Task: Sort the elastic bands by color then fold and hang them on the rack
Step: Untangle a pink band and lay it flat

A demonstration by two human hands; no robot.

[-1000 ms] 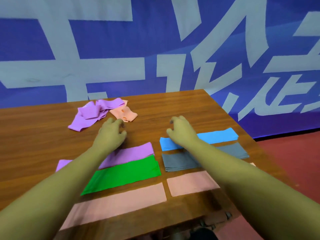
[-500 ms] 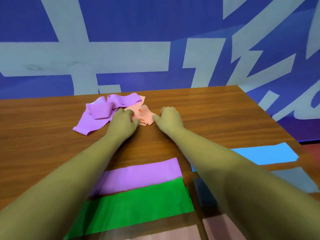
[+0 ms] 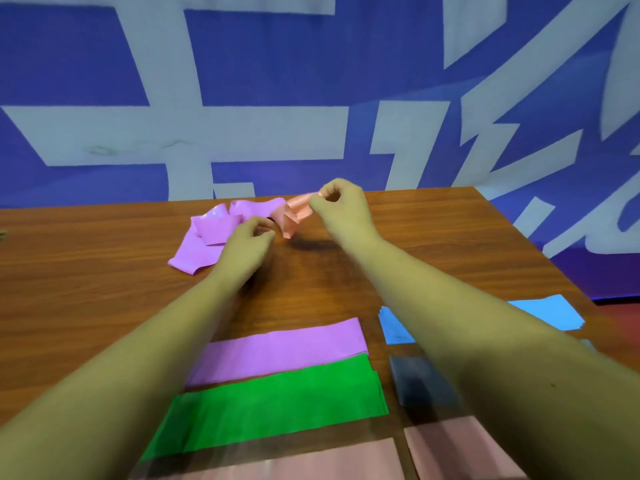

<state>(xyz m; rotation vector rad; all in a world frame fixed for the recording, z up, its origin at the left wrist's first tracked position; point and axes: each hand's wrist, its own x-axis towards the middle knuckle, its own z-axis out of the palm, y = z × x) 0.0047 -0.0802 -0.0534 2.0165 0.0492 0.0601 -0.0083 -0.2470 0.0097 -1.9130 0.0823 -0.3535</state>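
A crumpled orange band (image 3: 295, 213) hangs lifted above the far part of the wooden table (image 3: 86, 289). My right hand (image 3: 337, 206) pinches its upper end, and my left hand (image 3: 247, 242) pinches its lower end. A rumpled purple band (image 3: 207, 233) lies just left of my left hand. Nearer to me lie flat folded bands: purple (image 3: 280, 348), green (image 3: 270, 410), pink (image 3: 298, 460), a second pink (image 3: 446, 445), grey (image 3: 420, 381) and blue (image 3: 543, 311). My right forearm covers part of the blue and grey ones.
A blue wall with large pale characters (image 3: 242, 133) rises right behind the table. The table's right edge runs diagonally past the blue band. No rack shows in this view.
Both hands reached forward from the folded bands to the far pile, took hold of the orange band and raised it off the table. The camera tilted toward the pile.
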